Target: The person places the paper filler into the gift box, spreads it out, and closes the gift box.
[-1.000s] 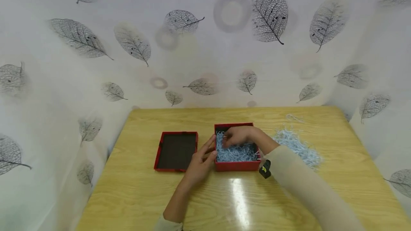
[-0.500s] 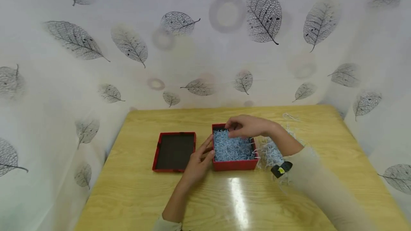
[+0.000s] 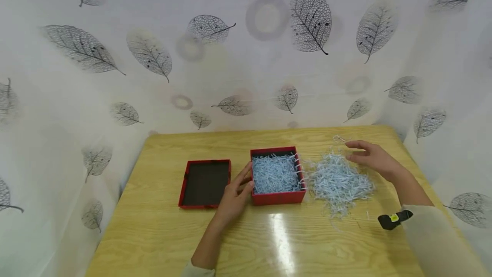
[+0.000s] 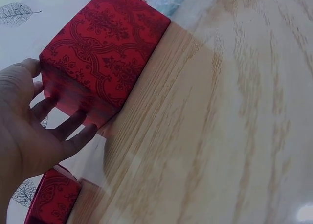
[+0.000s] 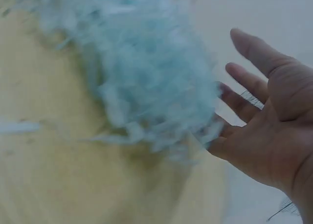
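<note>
A red box (image 3: pixel 278 198) with a dark inside holds pale blue shredded paper (image 3: pixel 274 175). My left hand (image 3: pixel 233 200) rests its extended fingers against the box's left side; in the left wrist view the fingertips touch the patterned red wall (image 4: pixel 100 53). To the right of the box lies a loose heap of pale blue paper shreds (image 3: pixel 340 181). My right hand (image 3: pixel 374 159) is over the heap's upper right edge, fingers apart and holding nothing. In the right wrist view its spread fingers are beside the blurred heap (image 5: pixel 151 62).
A shallow red lid (image 3: pixel 205 183) with a dark inside lies left of the box, next to my left hand. A few white strands (image 3: pixel 338 139) lie behind the heap. The wooden table (image 3: pixel 165 234) meets a leaf-patterned backdrop (image 3: pixel 230 63) at its back edge.
My right hand has come out of the box and moved right, over to the loose heap. My left hand has stayed against the box's side.
</note>
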`<move>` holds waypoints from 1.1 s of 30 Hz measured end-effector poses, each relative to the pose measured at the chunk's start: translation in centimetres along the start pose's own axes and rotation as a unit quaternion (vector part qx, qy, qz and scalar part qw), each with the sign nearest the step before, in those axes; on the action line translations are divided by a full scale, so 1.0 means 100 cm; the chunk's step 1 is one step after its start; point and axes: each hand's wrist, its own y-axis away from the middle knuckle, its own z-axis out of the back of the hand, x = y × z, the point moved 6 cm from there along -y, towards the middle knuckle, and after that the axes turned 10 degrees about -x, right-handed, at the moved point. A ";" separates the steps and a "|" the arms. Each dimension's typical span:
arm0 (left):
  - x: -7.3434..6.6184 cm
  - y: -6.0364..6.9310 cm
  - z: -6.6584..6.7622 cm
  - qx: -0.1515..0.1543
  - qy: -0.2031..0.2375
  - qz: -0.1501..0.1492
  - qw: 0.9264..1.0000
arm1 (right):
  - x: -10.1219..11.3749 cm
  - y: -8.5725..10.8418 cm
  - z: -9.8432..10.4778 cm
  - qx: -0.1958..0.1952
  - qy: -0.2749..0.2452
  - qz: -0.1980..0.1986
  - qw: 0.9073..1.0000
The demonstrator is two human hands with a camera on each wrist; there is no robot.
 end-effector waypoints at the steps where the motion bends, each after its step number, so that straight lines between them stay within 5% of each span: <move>1: 0.000 0.000 0.000 0.000 0.001 -0.001 1.000 | -0.008 0.001 -0.002 -0.005 0.002 0.003 1.000; 8: 0.002 0.000 0.001 -0.005 0.005 0.004 1.000 | -0.008 -0.001 -0.029 -0.031 0.022 0.065 0.997; 13: 0.002 -0.001 0.000 -0.002 0.000 0.006 1.000 | 0.006 -0.005 -0.050 -0.059 0.103 0.118 0.986; 17: 0.002 -0.002 0.001 -0.001 -0.004 0.006 1.000 | 0.013 -0.007 -0.056 -0.079 0.147 0.119 0.979; 23: 0.001 -0.001 0.002 0.000 -0.007 0.004 1.000 | 0.038 0.000 -0.040 -0.096 0.131 0.125 0.979; 33: 0.000 -0.001 0.001 0.000 -0.008 0.001 1.000 | 0.129 0.022 -0.002 -0.133 0.071 0.127 0.980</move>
